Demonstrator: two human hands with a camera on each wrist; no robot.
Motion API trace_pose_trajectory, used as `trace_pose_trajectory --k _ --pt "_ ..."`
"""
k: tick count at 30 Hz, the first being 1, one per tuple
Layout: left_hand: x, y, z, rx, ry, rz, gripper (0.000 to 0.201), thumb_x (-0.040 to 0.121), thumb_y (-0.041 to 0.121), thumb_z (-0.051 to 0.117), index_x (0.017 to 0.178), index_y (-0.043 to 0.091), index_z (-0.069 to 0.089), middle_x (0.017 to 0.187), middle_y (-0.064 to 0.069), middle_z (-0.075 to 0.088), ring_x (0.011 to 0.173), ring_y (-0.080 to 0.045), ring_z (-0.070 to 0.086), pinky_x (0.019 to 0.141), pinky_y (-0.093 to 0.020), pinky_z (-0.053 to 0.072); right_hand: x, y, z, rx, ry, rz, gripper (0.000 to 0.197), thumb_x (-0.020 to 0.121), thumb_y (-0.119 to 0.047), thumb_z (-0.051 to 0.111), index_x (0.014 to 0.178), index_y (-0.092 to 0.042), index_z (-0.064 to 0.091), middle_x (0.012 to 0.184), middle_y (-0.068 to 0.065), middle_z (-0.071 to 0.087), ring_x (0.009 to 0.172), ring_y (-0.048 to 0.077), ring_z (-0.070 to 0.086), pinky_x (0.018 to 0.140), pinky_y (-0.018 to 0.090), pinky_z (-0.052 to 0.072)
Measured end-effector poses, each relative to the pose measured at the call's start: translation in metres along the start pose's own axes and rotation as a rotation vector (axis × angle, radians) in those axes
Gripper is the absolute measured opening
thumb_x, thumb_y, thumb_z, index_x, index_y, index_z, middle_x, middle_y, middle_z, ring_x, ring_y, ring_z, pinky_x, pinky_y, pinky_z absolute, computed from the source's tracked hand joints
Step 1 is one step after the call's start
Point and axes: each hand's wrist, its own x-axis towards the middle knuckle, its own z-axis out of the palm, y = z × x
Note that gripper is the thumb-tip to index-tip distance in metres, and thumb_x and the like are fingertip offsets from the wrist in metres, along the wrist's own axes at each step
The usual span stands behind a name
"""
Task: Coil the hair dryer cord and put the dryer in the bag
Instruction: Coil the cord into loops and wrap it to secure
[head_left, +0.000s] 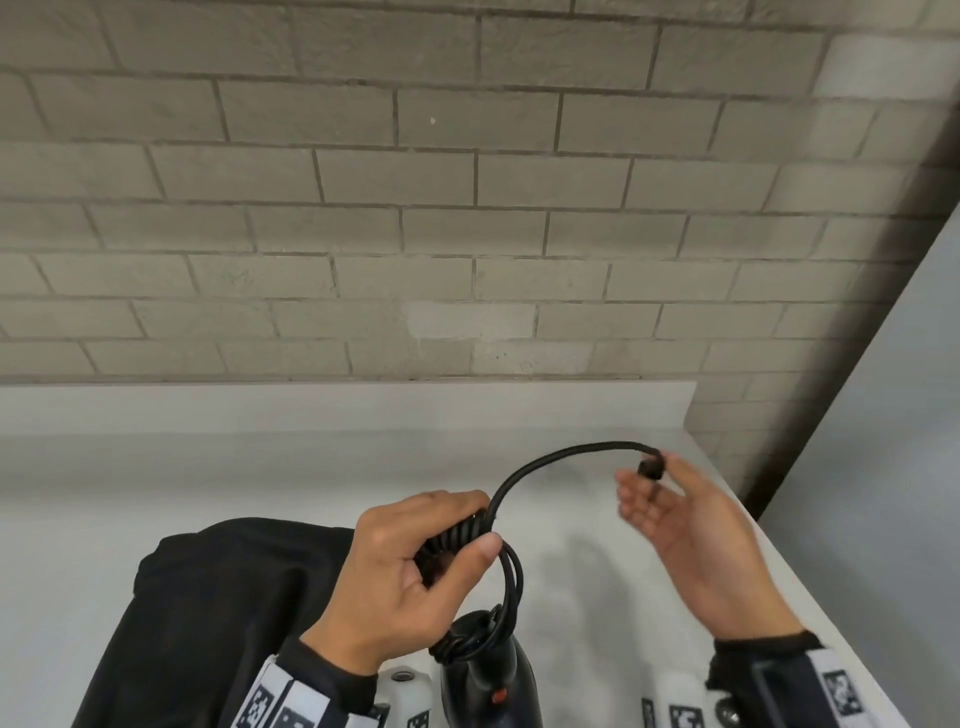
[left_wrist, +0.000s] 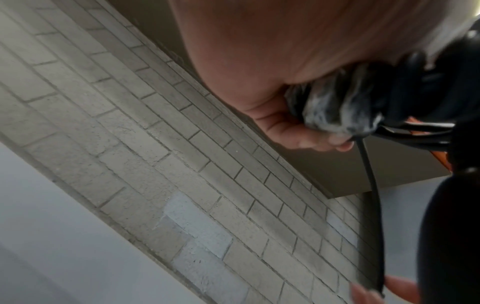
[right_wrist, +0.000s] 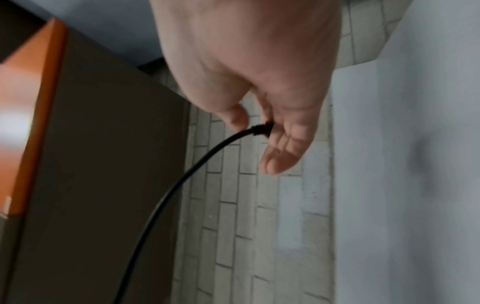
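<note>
I'm clenching my left hand (head_left: 410, 566) around the coiled cord (head_left: 457, 540), dryer (head_left: 488, 670) hanging below beside the bag (head_left: 218, 613). My right hand (head_left: 685, 525) is pinching the plug (head_left: 652, 467). If that light pinch is slipping, I'm risking the tail springing loose and unwinding the coil.

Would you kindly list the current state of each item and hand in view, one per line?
cord: mostly coiled, last length arcing free between the hands.
plug: pinched at the right hand's fingertips, off the counter.
hair dryer: out of the bag, below the coil.
bag: black, lying on the counter.
left hand: grips the coil.
right hand: holds the plug, other fingers extended.
</note>
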Motion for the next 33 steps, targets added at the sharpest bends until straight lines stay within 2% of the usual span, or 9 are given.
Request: trace_pose_trajectory --k 3,7,10,12,14,18,24,30,33 --pt "-0.001 -0.001 0.001 -0.021 0.045 -0.019 0.012 0.087 0.030 0.065 0.090 0.019 0.070 0.065 0.005 0.062 0.055 -0.014 0.056 0.050 -0.028 0.045 -0.013 0.025 -0.001 -0.196 -0.094 0.080 0.015 0.097 -0.011 0.051 0.106 -0.005 0.060 0.085 0.025 0.069 0.069 0.029 0.062 0.067 0.037 0.050" --pt "-0.001 0.000 0.003 -0.044 0.057 -0.046 0.013 0.087 0.034 0.066 0.085 0.021 0.069 0.060 0.004 0.059 0.049 -0.014 0.052 0.046 -0.029 0.043 -0.028 0.047 -0.001 -0.663 -0.270 0.062 0.017 0.095 -0.022 0.059 0.095 -0.010 0.070 0.054 0.009 0.056 0.048 0.016 0.044 0.047 0.023 0.036" --pt "-0.001 0.002 0.005 -0.075 0.067 -0.070 0.025 0.090 0.046 0.063 0.087 0.022 0.069 0.059 0.004 0.058 0.046 -0.014 0.051 0.043 -0.029 0.042 -0.037 0.048 0.005 -0.744 -0.324 0.034 0.013 0.090 -0.023 0.066 0.086 -0.016 0.076 0.069 0.001 0.066 0.057 0.009 0.048 0.055 0.015 0.040" --pt "-0.001 0.002 0.007 -0.092 0.064 -0.087 0.027 0.090 0.048 0.062 0.087 0.022 0.070 0.058 0.005 0.056 0.045 -0.013 0.050 0.043 -0.027 0.041 -0.042 0.046 0.013 -0.658 -0.349 0.035 0.012 0.090 -0.017 0.066 0.087 -0.013 0.077 0.085 0.005 0.074 0.070 0.012 0.059 0.065 0.020 0.048" --pt "-0.001 0.003 0.008 -0.097 0.056 -0.096 0.028 0.090 0.049 0.062 0.088 0.022 0.070 0.059 0.007 0.056 0.045 -0.012 0.050 0.043 -0.026 0.041 -0.047 0.046 0.021 -0.466 -0.339 0.034 0.011 0.086 -0.011 0.067 0.094 -0.008 0.074 0.087 0.018 0.073 0.078 0.025 0.066 0.070 0.028 0.053" --pt "0.000 0.005 0.010 -0.102 0.039 -0.089 0.027 0.091 0.049 0.062 0.089 0.023 0.069 0.061 0.011 0.057 0.045 -0.007 0.050 0.044 -0.023 0.042 -0.056 0.048 0.037 -0.256 -0.315 -0.011 0.040 0.078 -0.013 0.070 0.113 -0.007 0.053 0.089 0.028 0.071 0.079 0.038 0.069 0.075 0.037 0.057" --pt "0.000 0.004 0.011 -0.095 0.034 -0.114 0.014 0.089 0.035 0.065 0.087 0.022 0.069 0.062 0.009 0.062 0.048 -0.008 0.056 0.048 -0.023 0.046 -0.069 0.057 0.048 -0.042 -0.408 0.119 0.038 0.081 -0.005 0.072 0.111 0.003 0.051 0.085 0.035 0.067 0.070 0.032 0.067 0.067 0.034 0.055" --pt "-0.002 0.005 0.015 -0.033 0.042 -0.087 0.014 0.087 0.037 0.066 0.090 0.024 0.069 0.068 0.007 0.066 0.057 -0.014 0.062 0.051 -0.035 0.050 -0.080 0.059 0.050 0.134 -0.475 0.237 0.061 0.060 -0.012 0.085 0.115 0.004 0.064 0.094 0.034 0.066 0.081 0.037 0.067 0.073 0.037 0.056" --pt "-0.003 0.001 0.017 -0.006 0.067 -0.106 0.023 0.088 0.048 0.064 0.094 0.026 0.069 0.073 0.009 0.067 0.061 -0.014 0.064 0.054 -0.034 0.052 -0.084 0.051 0.048 0.176 -0.389 0.183 0.077 0.051 -0.006 0.080 0.124 -0.004 0.055 0.088 0.034 0.068 0.075 0.035 0.068 0.067 0.033 0.058"
